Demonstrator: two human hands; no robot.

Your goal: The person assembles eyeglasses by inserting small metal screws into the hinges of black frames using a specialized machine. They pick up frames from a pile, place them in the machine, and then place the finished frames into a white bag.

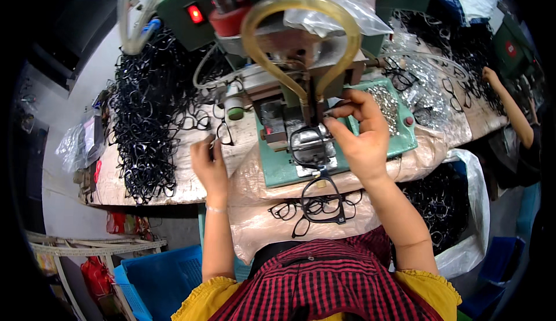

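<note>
1. Head view: the black eyeglass frame (322, 176) lies at the middle of the bench machine, one rim over the metal tooling (313, 152), the other jutting past the front edge of the green base (281, 177)
2. The right hand (370, 141) reaches in from the right, thumb and forefinger bent toward each other beside the tooling, close to the upper rim; whether they grip anything I cannot tell
3. The left hand (208, 167) is on the bench left of the machine, fingers curled, right beside a loose black frame (231, 134); whether they pinch it I cannot tell
4. A yellowish hose (253, 23) loops above the tooling, and small metal parts (384, 107) fill a tray at the base's right side
5. A large heap of black frames (142, 118) covers the bench at the left, and several more frames (284, 210) lie just in front of the machine
6. At the right, a white-lined container (479, 193) holds dark frames, and a co-worker's arm (517, 114) extends beyond it
</note>
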